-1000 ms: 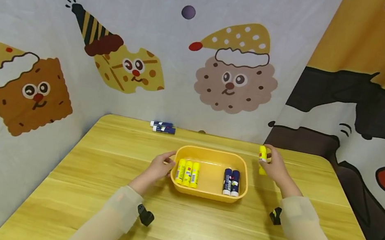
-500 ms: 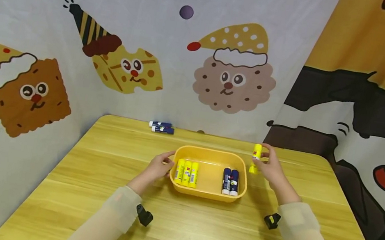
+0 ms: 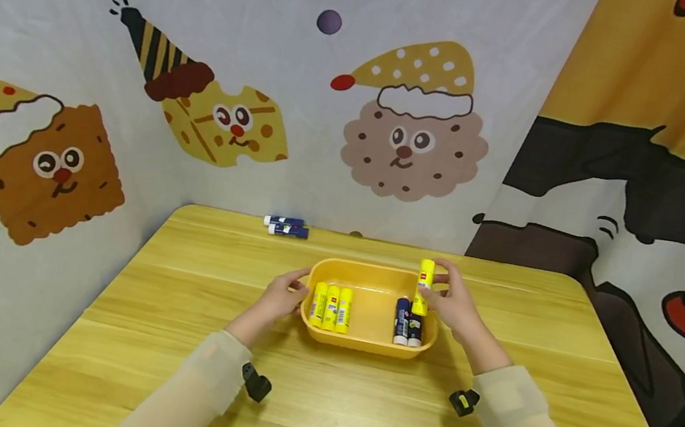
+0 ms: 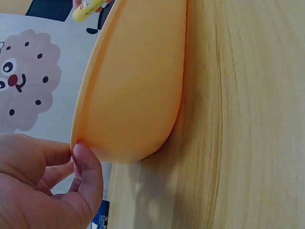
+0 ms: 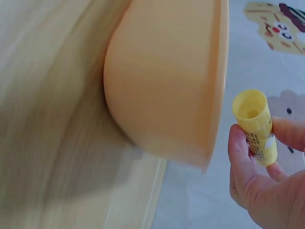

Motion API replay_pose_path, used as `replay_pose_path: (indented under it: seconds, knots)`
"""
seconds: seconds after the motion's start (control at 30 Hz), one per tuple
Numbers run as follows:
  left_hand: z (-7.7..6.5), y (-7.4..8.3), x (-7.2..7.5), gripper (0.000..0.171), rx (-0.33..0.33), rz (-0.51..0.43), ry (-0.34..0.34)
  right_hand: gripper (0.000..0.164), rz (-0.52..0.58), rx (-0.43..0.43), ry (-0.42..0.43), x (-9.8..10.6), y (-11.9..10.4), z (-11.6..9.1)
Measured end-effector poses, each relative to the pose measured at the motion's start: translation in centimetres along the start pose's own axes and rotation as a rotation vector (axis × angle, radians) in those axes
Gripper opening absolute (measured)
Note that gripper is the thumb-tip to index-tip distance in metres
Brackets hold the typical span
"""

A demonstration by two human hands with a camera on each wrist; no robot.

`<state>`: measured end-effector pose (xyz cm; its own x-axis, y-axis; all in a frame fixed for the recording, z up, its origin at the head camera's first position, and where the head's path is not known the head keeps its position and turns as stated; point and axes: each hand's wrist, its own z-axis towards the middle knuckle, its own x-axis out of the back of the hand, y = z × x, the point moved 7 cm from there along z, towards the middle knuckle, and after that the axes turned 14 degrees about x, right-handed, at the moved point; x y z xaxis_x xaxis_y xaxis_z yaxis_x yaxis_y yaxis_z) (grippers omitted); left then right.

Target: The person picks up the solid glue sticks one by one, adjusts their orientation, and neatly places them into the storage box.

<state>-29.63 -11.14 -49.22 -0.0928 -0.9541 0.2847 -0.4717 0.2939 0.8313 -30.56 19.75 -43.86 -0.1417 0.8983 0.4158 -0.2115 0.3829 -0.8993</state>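
My left hand (image 3: 284,300) pinches the left rim of an orange-yellow plastic basin (image 3: 368,345), thumb and fingers on either side of the edge in the left wrist view. A yellow glue stick (image 5: 256,129) is held upright between the thumb and fingers of my right hand (image 3: 457,303), over the basin's right end. Inside the basin, three yellow glue sticks (image 3: 331,308) lie side by side at the left. Two dark blue glue sticks (image 3: 402,321) lie at its right, partly hidden behind the held one.
Two more dark blue glue sticks (image 3: 288,231) with white ends lie at the back edge of the wooden table (image 3: 345,420). A cartoon-printed cloth (image 3: 320,144) hangs behind and at the sides of the table.
My right hand has carried the yellow glue stick leftward, from right of the basin to above its right end. My left hand stays on the rim.
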Motion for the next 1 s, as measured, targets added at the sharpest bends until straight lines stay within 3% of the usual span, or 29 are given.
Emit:
replay_pose_path:
  seconds: [0.57,1.0]
  knots:
    - [0.2,-0.2,-0.1,0.046,0.011,-0.003,0.002,0.062,0.062,-0.024,-0.052,-5.5,0.2,0.1]
    - [0.1,-0.1,0.1,0.045,0.011,-0.001,0.012,0.064,0.078,-0.164,-0.064,-9.1,1.2,0.1]
